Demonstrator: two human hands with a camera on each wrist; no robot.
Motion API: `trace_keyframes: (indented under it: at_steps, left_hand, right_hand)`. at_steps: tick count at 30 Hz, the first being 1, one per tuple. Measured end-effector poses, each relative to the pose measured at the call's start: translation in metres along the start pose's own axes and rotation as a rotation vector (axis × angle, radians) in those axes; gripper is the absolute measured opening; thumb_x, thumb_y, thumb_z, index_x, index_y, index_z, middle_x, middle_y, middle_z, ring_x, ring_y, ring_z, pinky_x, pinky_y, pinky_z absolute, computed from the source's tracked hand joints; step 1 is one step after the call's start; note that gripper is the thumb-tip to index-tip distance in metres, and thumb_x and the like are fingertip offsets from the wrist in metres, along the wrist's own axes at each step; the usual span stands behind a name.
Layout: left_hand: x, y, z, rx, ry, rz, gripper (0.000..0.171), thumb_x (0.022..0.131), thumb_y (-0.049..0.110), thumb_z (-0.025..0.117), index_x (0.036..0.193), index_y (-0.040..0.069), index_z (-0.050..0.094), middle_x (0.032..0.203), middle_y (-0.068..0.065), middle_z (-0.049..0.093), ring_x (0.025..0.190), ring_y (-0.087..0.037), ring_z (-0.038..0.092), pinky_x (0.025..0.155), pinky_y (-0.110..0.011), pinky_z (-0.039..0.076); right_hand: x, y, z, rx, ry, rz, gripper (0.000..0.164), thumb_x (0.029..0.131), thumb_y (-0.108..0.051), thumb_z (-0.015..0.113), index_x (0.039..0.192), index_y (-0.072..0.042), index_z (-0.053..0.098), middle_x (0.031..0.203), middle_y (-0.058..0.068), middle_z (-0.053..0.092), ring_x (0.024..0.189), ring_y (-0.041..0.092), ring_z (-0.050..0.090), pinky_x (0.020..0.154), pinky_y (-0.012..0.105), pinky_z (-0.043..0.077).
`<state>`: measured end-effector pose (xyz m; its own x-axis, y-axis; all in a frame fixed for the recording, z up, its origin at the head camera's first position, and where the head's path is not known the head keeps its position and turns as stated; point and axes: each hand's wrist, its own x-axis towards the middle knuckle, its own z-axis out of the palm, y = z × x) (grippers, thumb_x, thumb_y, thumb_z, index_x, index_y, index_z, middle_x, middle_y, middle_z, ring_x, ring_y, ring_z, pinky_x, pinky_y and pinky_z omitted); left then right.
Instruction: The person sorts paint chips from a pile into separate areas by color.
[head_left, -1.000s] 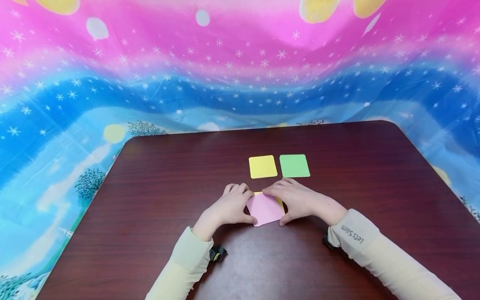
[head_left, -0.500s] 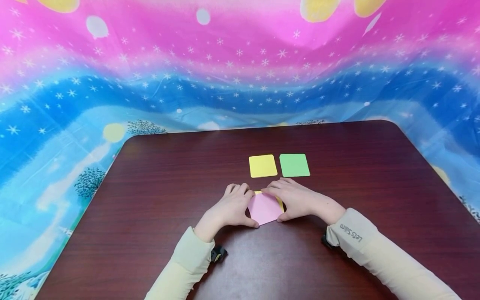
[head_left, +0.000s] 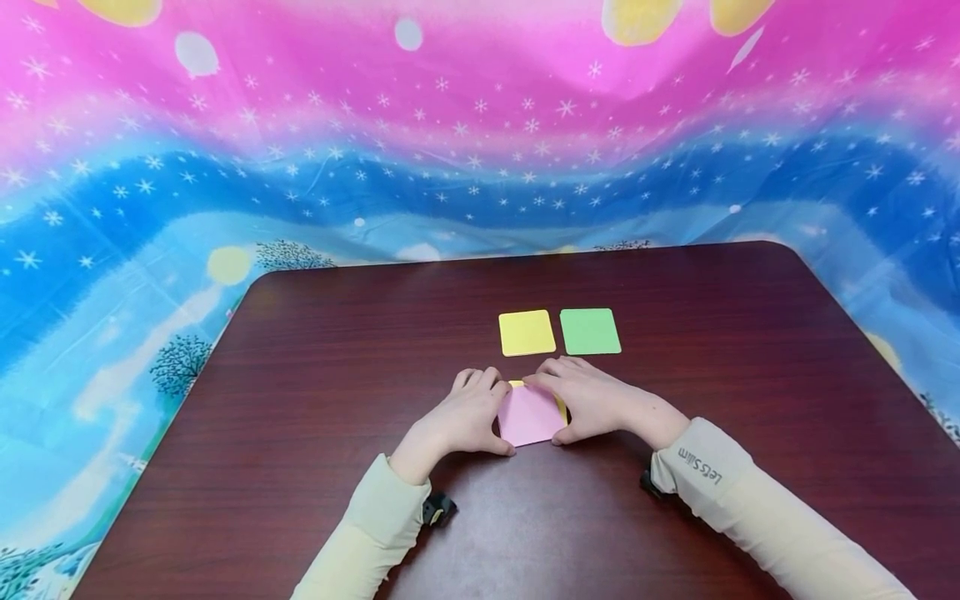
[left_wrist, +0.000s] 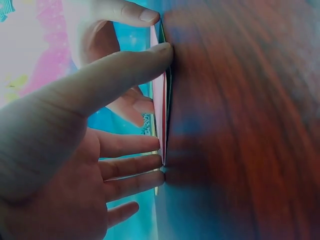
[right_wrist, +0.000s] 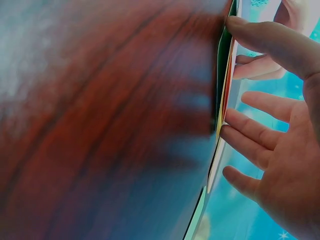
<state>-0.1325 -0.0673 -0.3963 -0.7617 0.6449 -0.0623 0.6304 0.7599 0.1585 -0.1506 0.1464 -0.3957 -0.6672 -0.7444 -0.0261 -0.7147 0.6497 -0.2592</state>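
A small stack of square paper cards lies on the table between both hands, a pink card (head_left: pixel 528 417) on top. A yellow card edge (head_left: pixel 562 408) peeks out beneath the pink one at the far and right sides. My left hand (head_left: pixel 467 419) holds the stack's left side, thumb at the near corner and fingers along the left edge. On the opposite side my right hand (head_left: pixel 596 403) grips likewise, its thumb at the near right corner and its index finger over the far edge. Seen edge-on in the right wrist view, a dark green card (right_wrist: pixel 221 75) is lowest.
Beyond the hands, a yellow card (head_left: pixel 527 333) and a green card (head_left: pixel 591 332) lie side by side, a narrow gap between them. The dark wooden table (head_left: pixel 337 358) has rounded far corners. A printed pink and blue cloth (head_left: pixel 480 125) hangs behind it.
The pink card has turned slightly, so its near edge lies more level and its near left corner sits farther back. Both thumbs have shifted a little along the stack; the two far cards stay put.
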Motion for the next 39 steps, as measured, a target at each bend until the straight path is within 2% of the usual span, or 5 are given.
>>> trace_keyframes:
  at_steps: [9,15,24,32,39]
  left_hand:
    - [0.000,0.000,-0.002,-0.032,0.003,0.017,0.079,0.063,0.042,0.077,0.124,0.003,0.046,0.112,-0.007,0.047,0.104,-0.024,0.046,0.099,-0.042,0.026]
    - [0.001,0.000,-0.002,-0.024,0.016,0.038,0.077,0.064,0.037,0.077,0.125,0.002,0.045,0.114,-0.007,0.047,0.105,-0.025,0.045,0.099,-0.042,0.026]
    - [0.002,-0.004,-0.005,-0.024,0.039,0.044,0.083,0.064,0.038,0.077,0.128,0.000,0.042,0.120,-0.008,0.046,0.109,-0.025,0.044,0.100,-0.042,0.025]
    - [0.002,-0.011,-0.011,-0.034,0.061,0.027,0.083,0.064,0.037,0.077,0.130,0.000,0.042,0.120,-0.009,0.047,0.110,-0.025,0.044,0.100,-0.043,0.025]
    - [0.002,-0.021,-0.012,-0.076,0.073,0.021,0.078,0.065,0.034,0.077,0.128,0.000,0.045,0.117,-0.009,0.046,0.108,-0.025,0.044,0.100,-0.045,0.024]
  right_hand:
    - [0.000,0.001,0.000,0.012,0.013,-0.011,0.077,0.059,-0.036,0.078,0.127,-0.013,0.050,0.110,-0.001,0.050,0.102,0.017,0.046,0.094,0.038,0.034]
    - [-0.001,0.001,-0.001,0.022,0.016,-0.011,0.076,0.058,-0.035,0.078,0.125,-0.013,0.050,0.109,-0.001,0.049,0.101,0.017,0.045,0.094,0.038,0.034]
    - [0.000,0.001,-0.003,0.000,0.010,-0.002,0.077,0.061,-0.039,0.078,0.127,-0.014,0.049,0.111,-0.001,0.049,0.105,0.018,0.044,0.098,0.040,0.031]
    - [0.009,-0.002,-0.008,-0.059,0.007,0.029,0.076,0.064,-0.041,0.077,0.126,-0.007,0.050,0.118,0.004,0.050,0.114,0.023,0.043,0.102,0.045,0.028]
    - [0.021,0.000,-0.008,-0.085,0.033,0.029,0.078,0.061,-0.046,0.078,0.123,-0.007,0.053,0.112,0.002,0.052,0.111,0.022,0.045,0.101,0.044,0.030]
